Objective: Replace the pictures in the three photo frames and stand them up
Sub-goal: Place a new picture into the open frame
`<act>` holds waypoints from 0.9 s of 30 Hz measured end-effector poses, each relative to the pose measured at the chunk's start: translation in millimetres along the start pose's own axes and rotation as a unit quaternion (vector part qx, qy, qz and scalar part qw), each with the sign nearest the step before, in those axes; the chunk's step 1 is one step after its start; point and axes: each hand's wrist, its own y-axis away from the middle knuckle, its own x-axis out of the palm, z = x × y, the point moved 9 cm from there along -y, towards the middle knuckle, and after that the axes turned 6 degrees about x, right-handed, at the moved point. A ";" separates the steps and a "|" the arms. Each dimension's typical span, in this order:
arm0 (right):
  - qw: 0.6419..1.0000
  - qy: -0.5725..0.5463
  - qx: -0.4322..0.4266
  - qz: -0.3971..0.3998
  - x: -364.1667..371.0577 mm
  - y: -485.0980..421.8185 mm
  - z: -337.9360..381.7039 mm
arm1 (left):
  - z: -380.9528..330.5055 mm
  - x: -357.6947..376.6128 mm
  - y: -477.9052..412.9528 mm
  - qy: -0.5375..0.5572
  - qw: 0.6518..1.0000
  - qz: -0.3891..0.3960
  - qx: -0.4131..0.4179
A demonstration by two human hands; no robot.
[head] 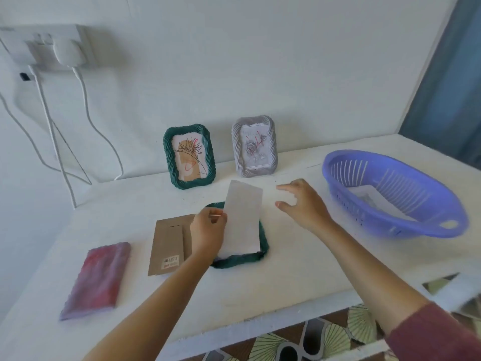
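Left grip (208,230) is clamped on a white rectangular paper sheet (243,217) over a flat dark-green ribbed photo frame (242,262), while right grip (304,204) is spread apart.

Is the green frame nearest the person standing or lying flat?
Lying flat. The green frame lies on the table, cardboard back beside it, left hand holding a sheet over it.

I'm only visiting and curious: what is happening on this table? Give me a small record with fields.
Standing frames: dark green ribbed photo frame with a flower drawing, and pale grey ribbed photo frame with roses, both upright by the wall
Flat frame: second dark green frame, lying on the white table
Left hand: pinches a white paper sheet over the flat frame
Right hand: open, holding nothing, above the table
Beside: brown cardboard backing board, red-purple flat packet, purple plastic basket
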 end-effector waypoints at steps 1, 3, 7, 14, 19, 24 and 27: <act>0.997 0.028 0.007 -0.068 -33.0 1.4 -3.8 | -8.9 5.8 -0.1 0.026 1.000 0.006 -0.002; 0.984 0.112 0.070 -0.122 -85.2 4.2 -24.3 | -23.3 25.6 2.6 0.084 0.996 0.027 -0.024; 0.953 0.222 0.203 0.046 -106.2 8.9 -84.9 | -53.3 77.7 18.5 0.081 0.994 0.069 -0.019; 0.978 0.143 0.094 0.122 -103.1 -6.1 -93.7 | -92.6 124.6 16.3 0.093 0.995 0.021 0.010; 0.982 0.126 0.062 0.128 -118.8 -23.9 -95.3 | -60.8 186.2 20.7 0.106 0.986 0.076 -0.104; 0.980 0.097 0.055 0.167 -126.7 -38.6 -102.5 | -50.7 222.5 33.3 0.077 0.982 0.083 -0.154; 0.981 0.082 0.047 0.171 -122.6 -38.1 -99.5 | -50.4 228.6 36.0 0.063 0.982 0.086 -0.158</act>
